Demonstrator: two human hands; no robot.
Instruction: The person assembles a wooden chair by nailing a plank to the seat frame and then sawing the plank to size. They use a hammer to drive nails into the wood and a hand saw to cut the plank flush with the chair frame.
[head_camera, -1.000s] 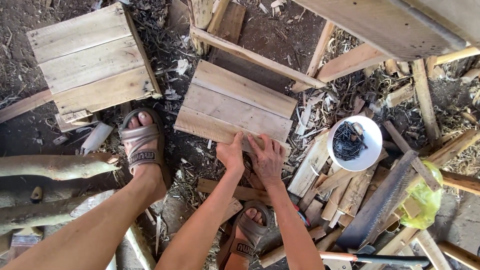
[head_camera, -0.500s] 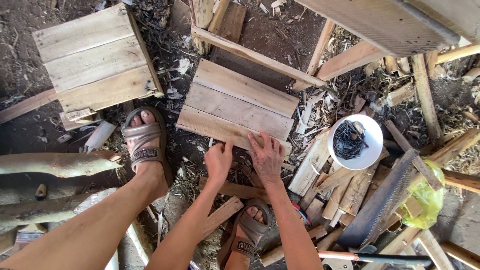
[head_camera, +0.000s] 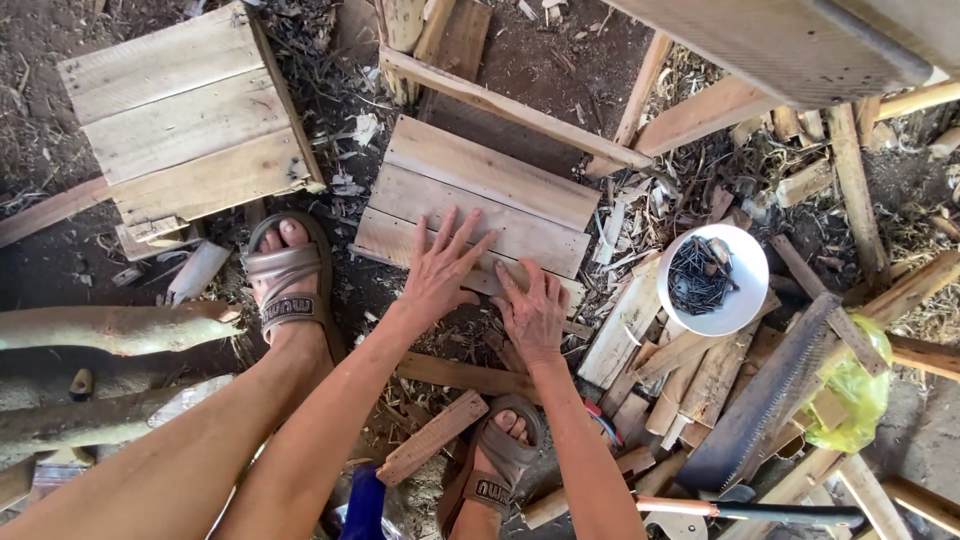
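Nearest, two bare forearms are seen rising from the bottom edge toward the frame's centre. The left hand (head_camera: 443, 270) is laid flat, palm down, on the near plank of a small wooden panel (head_camera: 480, 205), its fingers spread wide and pointed toward 1 o'clock. The right hand (head_camera: 532, 312) is pressed at the panel's near edge, just beside the left at its 4 o'clock, fingers narrow and curled on the wood; nothing is gripped by either hand. The panel is made of three pale planks and lies tilted on the dirt, its near edge met by both hands.

At 9 o'clock of the hands a foot in a tan sandal (head_camera: 288, 285) is planted; a second sandal (head_camera: 497, 470) is seen at 6 o'clock. Little open room is left: offcuts and shavings crowd the ground at 3 to 5 o'clock. At 3 o'clock a round white bowl of dark nails (head_camera: 716, 278) is set among them; beyond it, at 4 o'clock, a saw blade (head_camera: 770, 405) lies beside a yellow-green plastic bag (head_camera: 850, 390). Farther off, at 10 o'clock, a larger planked panel (head_camera: 180, 120) rests well apart.
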